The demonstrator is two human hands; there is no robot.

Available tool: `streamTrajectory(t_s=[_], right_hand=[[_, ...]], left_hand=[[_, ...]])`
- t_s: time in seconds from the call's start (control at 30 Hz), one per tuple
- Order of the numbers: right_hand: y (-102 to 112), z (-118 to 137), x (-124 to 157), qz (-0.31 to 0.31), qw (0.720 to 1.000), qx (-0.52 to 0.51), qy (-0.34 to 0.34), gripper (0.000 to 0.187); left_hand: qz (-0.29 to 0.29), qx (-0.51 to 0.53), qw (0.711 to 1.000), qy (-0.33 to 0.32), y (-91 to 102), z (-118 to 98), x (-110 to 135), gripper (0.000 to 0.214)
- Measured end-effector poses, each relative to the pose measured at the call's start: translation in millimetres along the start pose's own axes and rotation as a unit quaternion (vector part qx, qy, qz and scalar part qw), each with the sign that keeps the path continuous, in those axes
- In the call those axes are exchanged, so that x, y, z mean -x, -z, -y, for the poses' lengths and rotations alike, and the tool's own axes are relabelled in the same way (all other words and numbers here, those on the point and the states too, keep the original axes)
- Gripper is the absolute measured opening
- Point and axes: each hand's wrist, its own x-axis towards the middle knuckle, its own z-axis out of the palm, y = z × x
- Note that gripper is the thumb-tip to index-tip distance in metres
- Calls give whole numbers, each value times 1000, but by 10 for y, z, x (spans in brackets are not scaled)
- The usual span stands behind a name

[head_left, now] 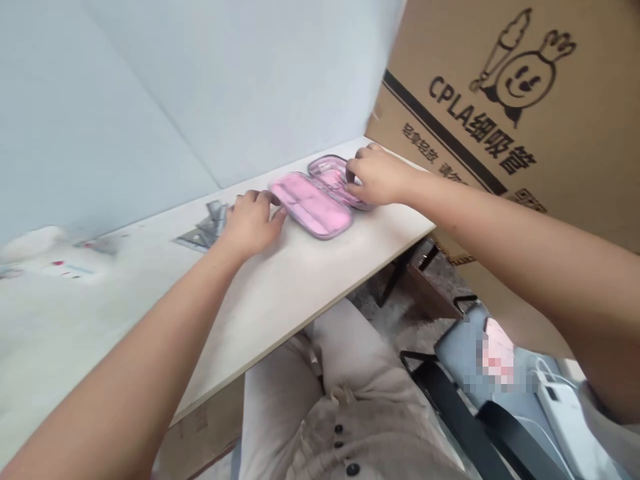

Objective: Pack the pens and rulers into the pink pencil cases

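One pink zip case [313, 203] lying already open on the counter [300, 293], just above the frame's centre, both halves flat and joined at the spine, contents too blurred to tell. Left hand [253, 223] narrowly curled, fingertips at the near half's rim; right hand [380, 177] curled over the far half's edge, with no telling whether either one grips. Further left, a small heap of grey packets [207, 223], their number unclear, and at upper right one cardboard box [500, 113] — two hands, one case.

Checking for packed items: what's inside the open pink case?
In the pink case, the near half shows only pink lining; the right hand covers much of the far half, hiding what lies there.
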Motion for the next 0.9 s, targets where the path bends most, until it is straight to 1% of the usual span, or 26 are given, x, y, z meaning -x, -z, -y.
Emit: streamTrajectory(t_s=[0.13,0.2,0.27,0.37,0.47,0.53,0.6,0.7,0.77,0.83,0.9], right_hand=[[-29,605,-277,31,999,2,32,36],[-92,910,-397,39,998,-4,53,37],[-183,1203,-496,53,997,-14,61,37],[-344,1585,-614,81,995,-25,45,38],[-494,1848,-714,78,997,-21,5,42],[-576,1947,-771,66,997,-10,-22,44],[-640,1988,-813,66,997,5,-40,42],[-683,1964,-838,79,995,20,-51,37],[-673,1904,-822,73,996,22,-57,37],[-646,1825,-775,45,997,15,-57,38],[-619,1738,-696,4,999,-6,-46,38]], left_hand=[[-10,5,998,56,128,554,240,35],[-10,0,997,81,157,805,365,35],[-7,0,996,91,153,1014,479,35],[-4,11,997,79,102,1221,606,34],[-1,21,998,60,40,1306,678,33],[4,24,998,50,14,1318,714,33],[10,30,999,42,2,1318,749,32],[18,42,998,31,-3,1325,796,32],[11,50,999,19,-4,1332,810,32],[-22,48,999,6,-4,1320,800,35],[-78,34,996,-5,0,1267,765,42]])
